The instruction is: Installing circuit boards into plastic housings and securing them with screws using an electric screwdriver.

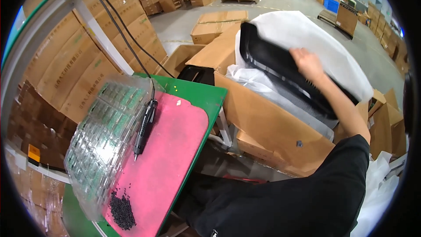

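R hand (308, 64) clamped on far rim of blk plastic shell (278, 61); L hand unseen, can't tell. Prob. light, stiff, slick; hold rims.

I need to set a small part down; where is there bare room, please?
The flat pink mat is bare right of the black electric screwdriver, below a small pale scrap; clear plastic trays and tiny black pieces crowd the mat's left.

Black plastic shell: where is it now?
In the head view, the black plastic shell is right of centre, tilted over the open cardboard box, right hand at its rim, white packing sheet behind.
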Available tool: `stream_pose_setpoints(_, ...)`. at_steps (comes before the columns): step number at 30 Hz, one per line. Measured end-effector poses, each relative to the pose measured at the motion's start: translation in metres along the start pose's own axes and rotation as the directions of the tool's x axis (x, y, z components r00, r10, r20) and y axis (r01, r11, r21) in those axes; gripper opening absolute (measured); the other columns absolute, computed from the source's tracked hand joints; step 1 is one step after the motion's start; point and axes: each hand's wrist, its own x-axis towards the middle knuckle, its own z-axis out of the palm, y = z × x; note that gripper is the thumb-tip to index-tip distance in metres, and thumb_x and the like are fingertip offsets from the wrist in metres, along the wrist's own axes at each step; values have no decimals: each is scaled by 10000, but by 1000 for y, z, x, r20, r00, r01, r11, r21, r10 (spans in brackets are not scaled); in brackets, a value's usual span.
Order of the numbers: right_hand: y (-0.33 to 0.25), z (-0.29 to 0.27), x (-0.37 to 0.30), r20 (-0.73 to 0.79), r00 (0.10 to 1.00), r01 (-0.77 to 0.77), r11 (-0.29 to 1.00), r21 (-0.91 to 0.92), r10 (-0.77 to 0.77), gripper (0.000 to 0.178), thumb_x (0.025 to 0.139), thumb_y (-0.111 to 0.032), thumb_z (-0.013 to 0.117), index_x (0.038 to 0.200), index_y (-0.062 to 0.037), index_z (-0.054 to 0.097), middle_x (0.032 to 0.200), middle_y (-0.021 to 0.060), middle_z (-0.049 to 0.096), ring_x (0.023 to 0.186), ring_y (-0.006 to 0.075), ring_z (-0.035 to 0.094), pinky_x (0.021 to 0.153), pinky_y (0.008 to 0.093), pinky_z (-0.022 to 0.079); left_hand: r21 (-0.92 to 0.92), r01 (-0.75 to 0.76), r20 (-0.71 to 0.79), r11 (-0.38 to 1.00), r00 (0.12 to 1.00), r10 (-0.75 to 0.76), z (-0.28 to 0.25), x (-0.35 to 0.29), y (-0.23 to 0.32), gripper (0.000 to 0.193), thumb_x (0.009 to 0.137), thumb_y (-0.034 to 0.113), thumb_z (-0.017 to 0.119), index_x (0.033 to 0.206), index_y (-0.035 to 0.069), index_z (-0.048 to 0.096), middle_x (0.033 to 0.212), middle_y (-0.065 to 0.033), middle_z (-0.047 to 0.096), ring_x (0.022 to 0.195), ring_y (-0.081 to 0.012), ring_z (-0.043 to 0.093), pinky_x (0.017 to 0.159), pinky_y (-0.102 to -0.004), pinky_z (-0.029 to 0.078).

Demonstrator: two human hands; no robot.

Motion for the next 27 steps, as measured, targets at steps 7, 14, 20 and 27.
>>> stream_pose_setpoints(7, 71, -141, 98, -482, 771, -371, 909, 190, 416, 372, 1009, -199, 477, 1325, -15, 545, 1065, 237, 694, 969, 400, 676, 759, 498, 544, 848, -236, 88, 474, 945, 314, 180, -13, -46, 327, 955, 64, 535, 1250, -63, 593, 1208, -173, 617, 1034, -277, 615, 826, -367, 540)
stream_pose_setpoints(14, -120, -195, 101, 309, 918, -275, -160, 948, 251, 296, 885, -263, 629, 1093, -68, 550, 978, 44, 590, 822, 145, 617, 570, 344, 604, 672, -532, 658, 515, 748, -85, 259, -11, -82, 318, 770, -7, 609, 1086, -12, 636, 1121, -147, 596, 978, -236, 588, 842, -329, 478)
stream_pose_setpoints(20, -265, -171, 36, 537, 779, -627, -398, 670, -323, 326, 959, -185, 644, 1176, 22, 515, 995, 172, 692, 752, 248, 726, 594, 405, 647, 674, -641, 739, 368, 588, -329, 286, 16, -120, 516, 899, 240, 693, 1315, 9, 495, 1294, -206, 520, 1190, -387, 539, 984, -445, 469)
stream_pose_setpoints(27, -323, -154, 53, 574, 147, -695, 329, 639, -806, 250, 989, -150, 626, 1089, 78, 610, 955, 216, 718, 864, 280, 734, 736, 380, 619, 693, -709, 647, 132, 530, -548, 232, 41, -139, 255, 850, 227, 703, 993, 35, 614, 954, -110, 653, 964, -312, 654, 786, -447, 555)
